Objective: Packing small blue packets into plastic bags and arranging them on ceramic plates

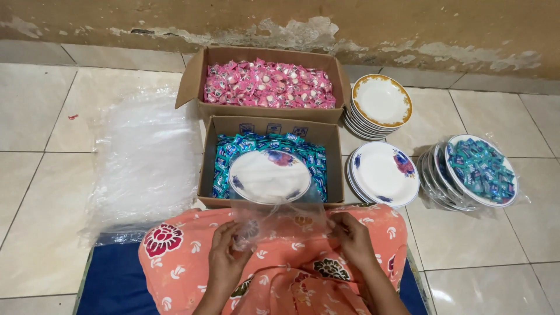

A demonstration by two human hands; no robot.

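Pale floor tiles lie under two candy boxes. Both hands sit low over the lap, bent inward: the left hand and right hand each pinch an edge of a clear plastic bag, stretched between them, just below a flowered plate resting on blue candies.

Both forearms leave the picture at the bottom edge, as does the dark blue mat. The white floral plate covers most of the blue wrapped sweets in the nearer cardboard box. The clear plastic bag blurs the orange floral cloth behind it. The wrappers' print is too small to make out.
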